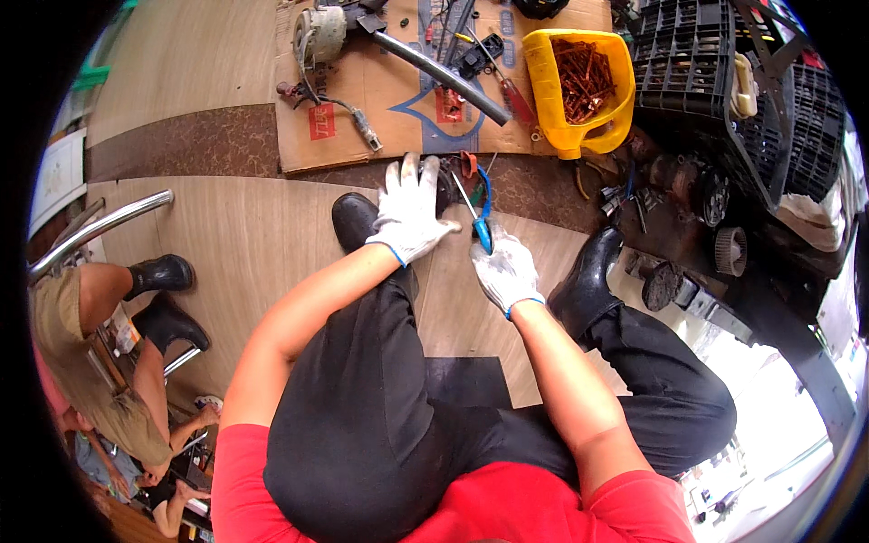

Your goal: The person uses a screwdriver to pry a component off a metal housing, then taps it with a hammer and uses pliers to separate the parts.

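My left hand [406,210], in a white work glove with a blue cuff edge, lies with its fingers stretched out beside a small dark part [446,192]. That part is mostly hidden by the glove, so its kind cannot be made out. In my gloved right hand [507,269] is a screwdriver [482,235] with a blue handle, held closed in the fingers. Its thin metal shaft points away from me and to the left, toward the dark part. Right by the shaft are a blue curved strip [487,187] and a small orange-red piece [468,164].
Ahead lies a cardboard sheet [362,149] with a motor-like part [321,38], a metal tube [444,77] and a red-handled screwdriver [517,98]. A yellow cut-open jug [534,81] holds copper-coloured pieces. Black crates [679,63] stand right; a person's boots [167,321] are left.
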Available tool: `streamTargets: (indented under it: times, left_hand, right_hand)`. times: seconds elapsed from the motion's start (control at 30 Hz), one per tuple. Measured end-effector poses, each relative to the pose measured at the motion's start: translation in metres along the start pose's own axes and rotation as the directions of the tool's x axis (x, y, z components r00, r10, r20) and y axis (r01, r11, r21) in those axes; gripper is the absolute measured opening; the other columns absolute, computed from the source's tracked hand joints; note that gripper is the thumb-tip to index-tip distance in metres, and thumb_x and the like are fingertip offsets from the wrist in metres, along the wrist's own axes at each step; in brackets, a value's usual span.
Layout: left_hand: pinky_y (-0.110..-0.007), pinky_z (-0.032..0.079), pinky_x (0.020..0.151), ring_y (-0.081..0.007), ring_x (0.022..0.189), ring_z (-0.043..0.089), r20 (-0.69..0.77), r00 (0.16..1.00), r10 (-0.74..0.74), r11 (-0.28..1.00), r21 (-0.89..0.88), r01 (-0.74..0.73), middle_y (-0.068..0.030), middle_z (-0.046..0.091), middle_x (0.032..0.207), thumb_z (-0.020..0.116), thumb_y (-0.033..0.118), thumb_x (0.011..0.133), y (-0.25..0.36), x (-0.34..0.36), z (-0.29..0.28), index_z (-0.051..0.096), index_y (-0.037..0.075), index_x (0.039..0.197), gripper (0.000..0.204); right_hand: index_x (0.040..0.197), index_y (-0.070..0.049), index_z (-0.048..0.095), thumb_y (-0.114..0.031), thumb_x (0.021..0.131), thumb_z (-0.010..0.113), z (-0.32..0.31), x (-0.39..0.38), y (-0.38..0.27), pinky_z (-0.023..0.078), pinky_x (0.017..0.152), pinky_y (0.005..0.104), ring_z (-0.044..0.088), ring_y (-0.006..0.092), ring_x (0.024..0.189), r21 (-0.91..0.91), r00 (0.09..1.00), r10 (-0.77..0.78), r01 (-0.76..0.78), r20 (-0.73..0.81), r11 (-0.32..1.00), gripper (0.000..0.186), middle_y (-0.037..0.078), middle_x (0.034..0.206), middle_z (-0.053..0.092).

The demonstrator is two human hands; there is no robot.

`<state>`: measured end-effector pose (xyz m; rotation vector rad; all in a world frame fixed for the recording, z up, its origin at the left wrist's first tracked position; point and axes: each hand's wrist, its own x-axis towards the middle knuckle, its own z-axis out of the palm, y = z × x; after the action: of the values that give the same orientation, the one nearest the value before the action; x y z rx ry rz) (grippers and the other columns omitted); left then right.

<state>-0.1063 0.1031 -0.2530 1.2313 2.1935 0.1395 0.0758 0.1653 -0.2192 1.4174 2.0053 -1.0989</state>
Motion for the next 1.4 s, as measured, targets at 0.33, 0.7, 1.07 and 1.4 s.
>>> streamTargets:
  times: [0.33,0.7,1.07,1.4]
  left_hand:
    - [-0.051,0.04,0.118,-0.0458,0.139,0.044,-0.171,0.979,0.107,0.954,-0.26,-0.149,-0.0275,0.045,0.147,0.089,0.032,0.066,-0.041,0.01,0.004,0.044,0.003,0.148,0.098]
    - [-0.041,0.042,0.118,-0.034,0.136,0.054,-0.099,0.994,0.046,0.804,-0.588,-0.095,-0.02,0.053,0.145,0.091,0.03,0.063,-0.08,-0.001,0.014,0.04,0.002,0.152,0.107]
    - [-0.041,0.04,0.118,-0.0333,0.136,0.053,-0.163,0.985,0.059,0.743,-0.651,-0.153,-0.0211,0.053,0.144,0.089,0.028,0.067,-0.084,-0.005,0.025,0.037,0.001,0.155,0.106]
    - [-0.042,0.035,0.122,-0.0359,0.15,0.04,-0.225,0.972,0.073,0.728,-0.654,-0.206,-0.0218,0.039,0.162,0.082,0.021,0.075,-0.078,-0.023,0.013,0.035,0.002,0.159,0.098]
  right_hand:
    - [0.125,-0.011,0.065,-0.03,0.095,0.057,-0.044,-0.01,-0.011,0.053,0.092,0.0523,0.068,0.045,0.103,0.04,0.992,-0.123,0.123,0.006,0.992,0.037,0.025,0.11,0.07]
    - [0.125,-0.009,0.067,-0.027,0.091,0.059,-0.096,-0.013,-0.044,0.053,0.091,0.049,0.069,0.0431,0.104,0.021,0.983,-0.16,0.159,0.088,0.987,0.04,0.026,0.107,0.071]
    - [0.116,-0.007,0.067,-0.024,0.091,0.061,-0.109,-0.013,-0.065,0.054,0.085,0.0511,0.069,0.0428,0.098,-0.195,0.972,-0.213,0.23,0.102,0.954,0.031,0.025,0.102,0.071]
    - [0.113,-0.009,0.067,-0.021,0.092,0.062,-0.121,-0.001,-0.077,0.055,0.081,0.052,0.07,0.0411,0.094,-0.376,0.943,-0.277,0.329,0.187,0.866,0.025,0.022,0.094,0.072]
